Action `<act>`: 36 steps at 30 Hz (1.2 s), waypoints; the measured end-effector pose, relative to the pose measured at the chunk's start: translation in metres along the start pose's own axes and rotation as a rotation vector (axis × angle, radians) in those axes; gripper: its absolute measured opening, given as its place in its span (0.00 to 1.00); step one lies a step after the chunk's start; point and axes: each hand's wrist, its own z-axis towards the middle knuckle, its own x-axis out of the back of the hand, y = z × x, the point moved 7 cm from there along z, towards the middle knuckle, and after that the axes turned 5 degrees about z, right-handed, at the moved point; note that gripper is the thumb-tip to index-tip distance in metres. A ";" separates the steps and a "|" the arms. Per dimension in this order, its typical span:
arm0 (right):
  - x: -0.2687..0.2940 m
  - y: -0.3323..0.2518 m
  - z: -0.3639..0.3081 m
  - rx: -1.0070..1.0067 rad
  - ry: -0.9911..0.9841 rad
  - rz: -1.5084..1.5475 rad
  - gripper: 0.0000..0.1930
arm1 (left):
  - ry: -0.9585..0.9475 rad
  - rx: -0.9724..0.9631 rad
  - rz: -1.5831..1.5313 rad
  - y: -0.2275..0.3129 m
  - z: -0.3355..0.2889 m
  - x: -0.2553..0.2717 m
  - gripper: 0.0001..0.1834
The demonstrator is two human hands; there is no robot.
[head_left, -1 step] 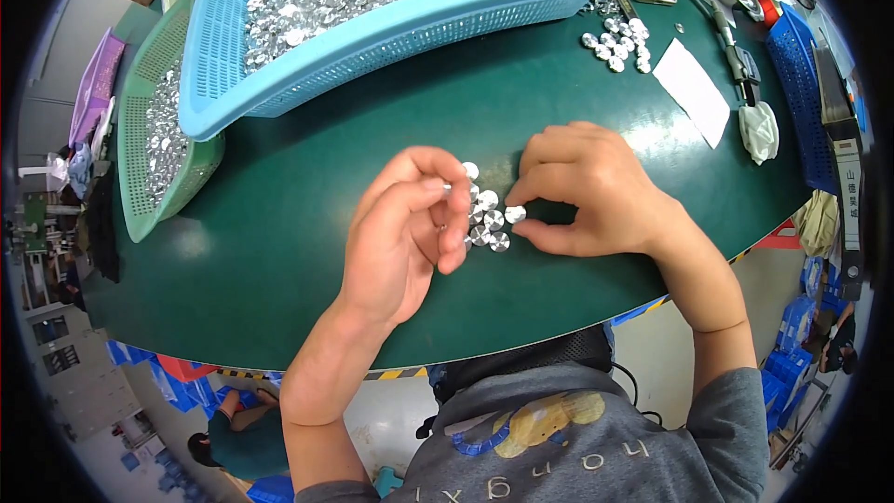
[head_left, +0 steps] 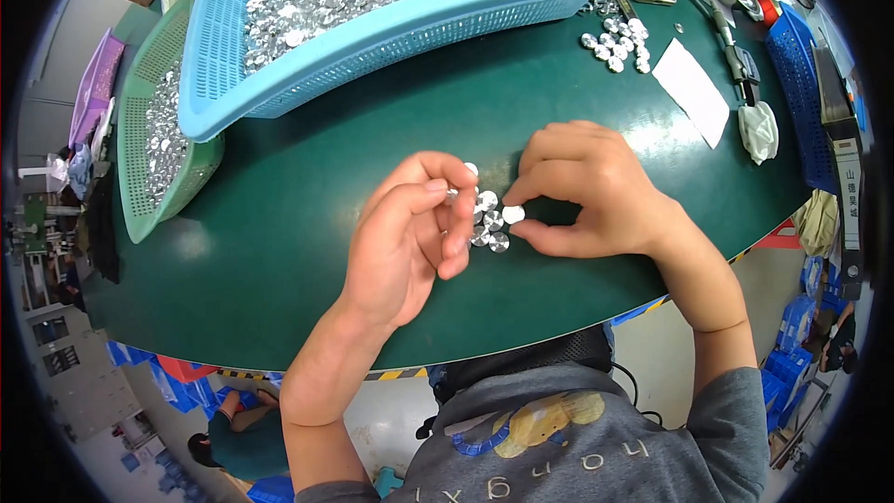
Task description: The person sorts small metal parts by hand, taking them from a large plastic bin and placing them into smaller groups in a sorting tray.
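While pinched, disc [head_left: 513, 214] between right fingers [head_left: 540, 239]

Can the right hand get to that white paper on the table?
Probably yes: the white paper lies just beyond the right hand, with only green tabletop showing between them. It seems to be pinching a shiny disc, though.
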 end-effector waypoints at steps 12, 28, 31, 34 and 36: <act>0.028 -0.019 0.003 0.186 0.326 0.291 0.12 | -0.217 0.232 0.006 -0.018 -0.010 -0.021 0.13; 0.027 -0.019 0.003 0.199 0.320 0.265 0.11 | -0.227 0.207 0.060 -0.019 -0.008 -0.021 0.10; 0.027 -0.019 0.003 0.198 0.319 0.269 0.11 | -0.223 0.204 0.044 -0.018 -0.009 -0.022 0.10; 0.028 -0.019 0.003 0.199 0.318 0.269 0.11 | -0.229 0.214 0.003 -0.017 -0.009 -0.022 0.09; 0.028 -0.019 0.002 0.197 0.318 0.267 0.11 | -0.238 0.237 -0.036 -0.019 -0.008 -0.021 0.09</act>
